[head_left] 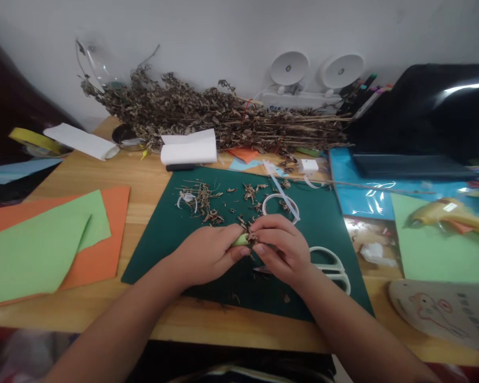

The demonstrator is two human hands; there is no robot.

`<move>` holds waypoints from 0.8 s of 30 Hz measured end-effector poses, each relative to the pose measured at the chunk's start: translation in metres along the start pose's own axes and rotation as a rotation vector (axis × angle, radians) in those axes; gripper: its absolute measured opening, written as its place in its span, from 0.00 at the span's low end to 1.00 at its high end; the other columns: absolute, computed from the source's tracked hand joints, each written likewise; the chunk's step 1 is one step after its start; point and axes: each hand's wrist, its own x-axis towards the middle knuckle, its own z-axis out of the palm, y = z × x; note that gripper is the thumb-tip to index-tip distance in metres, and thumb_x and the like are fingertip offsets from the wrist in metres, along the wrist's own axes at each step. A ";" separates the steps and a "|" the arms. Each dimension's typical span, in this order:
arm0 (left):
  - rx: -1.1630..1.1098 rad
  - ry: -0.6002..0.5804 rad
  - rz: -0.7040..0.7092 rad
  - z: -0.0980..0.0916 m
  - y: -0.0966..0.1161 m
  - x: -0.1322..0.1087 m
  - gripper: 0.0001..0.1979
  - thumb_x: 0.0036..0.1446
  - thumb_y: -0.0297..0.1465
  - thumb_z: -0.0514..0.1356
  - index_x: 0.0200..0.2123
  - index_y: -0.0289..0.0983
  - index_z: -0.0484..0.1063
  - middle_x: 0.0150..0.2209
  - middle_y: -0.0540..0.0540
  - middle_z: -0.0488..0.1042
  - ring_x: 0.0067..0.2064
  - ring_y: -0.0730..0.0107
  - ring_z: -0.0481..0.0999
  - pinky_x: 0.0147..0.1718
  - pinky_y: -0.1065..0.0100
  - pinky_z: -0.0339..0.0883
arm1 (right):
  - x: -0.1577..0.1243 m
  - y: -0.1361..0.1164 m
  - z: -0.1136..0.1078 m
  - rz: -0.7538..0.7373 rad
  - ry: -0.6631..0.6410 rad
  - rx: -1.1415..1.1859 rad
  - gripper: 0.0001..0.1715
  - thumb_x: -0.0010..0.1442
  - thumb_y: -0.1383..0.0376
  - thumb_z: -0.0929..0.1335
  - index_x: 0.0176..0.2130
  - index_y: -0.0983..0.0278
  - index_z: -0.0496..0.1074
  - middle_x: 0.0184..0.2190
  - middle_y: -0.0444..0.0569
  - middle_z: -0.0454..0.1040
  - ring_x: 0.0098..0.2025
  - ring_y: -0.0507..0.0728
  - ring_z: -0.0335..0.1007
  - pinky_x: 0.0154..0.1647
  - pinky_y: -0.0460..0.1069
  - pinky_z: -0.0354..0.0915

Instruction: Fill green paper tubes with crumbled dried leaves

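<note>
My left hand (213,250) is closed around a small light-green roll (240,240), perhaps of paper. Dried leaves (252,238) stick out of the roll's right end, and the fingertips of my right hand (283,246) pinch them. Both hands are over a dark green cutting mat (159,244). Partly under my right hand lie scissors (331,268) with pale handles; their blade tip points left. Behind the hands, leaf crumbs (249,191) and a heap of thin stems (199,197) are scattered on the mat, beside a white ring of tape (280,205).
A long bundle of dried plants (191,106) runs along the wall. Green paper (35,255) and orange paper (120,229) lie at left. At right are a yellow glue gun (451,215), a blue folder (343,186) and a drawn-on pale board (443,314). A white roll (189,149) is behind the mat.
</note>
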 end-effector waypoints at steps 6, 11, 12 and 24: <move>0.222 0.041 0.031 0.002 0.002 0.001 0.15 0.58 0.39 0.39 0.30 0.37 0.58 0.24 0.47 0.69 0.27 0.64 0.71 0.22 0.68 0.58 | 0.005 -0.002 -0.003 0.055 -0.055 -0.026 0.05 0.50 0.72 0.63 0.30 0.64 0.65 0.29 0.49 0.68 0.31 0.50 0.66 0.31 0.45 0.66; 0.247 0.084 0.063 0.004 -0.001 0.002 0.17 0.58 0.40 0.38 0.29 0.37 0.59 0.25 0.46 0.70 0.27 0.65 0.71 0.22 0.68 0.58 | 0.003 0.002 -0.003 0.046 -0.042 -0.045 0.06 0.50 0.73 0.63 0.30 0.63 0.65 0.26 0.47 0.70 0.31 0.50 0.67 0.31 0.46 0.66; 0.243 0.088 0.071 0.004 -0.002 0.002 0.17 0.58 0.40 0.38 0.29 0.37 0.59 0.26 0.47 0.71 0.27 0.65 0.71 0.22 0.69 0.58 | 0.002 0.003 -0.003 0.041 -0.042 -0.055 0.06 0.50 0.73 0.63 0.30 0.63 0.65 0.26 0.47 0.70 0.31 0.51 0.67 0.31 0.46 0.66; 0.276 0.054 0.074 0.002 -0.007 0.003 0.17 0.58 0.40 0.39 0.29 0.37 0.60 0.25 0.47 0.70 0.27 0.64 0.72 0.23 0.68 0.58 | 0.002 0.006 -0.004 -0.005 -0.083 -0.075 0.03 0.51 0.71 0.64 0.31 0.63 0.66 0.28 0.48 0.72 0.31 0.51 0.67 0.33 0.48 0.65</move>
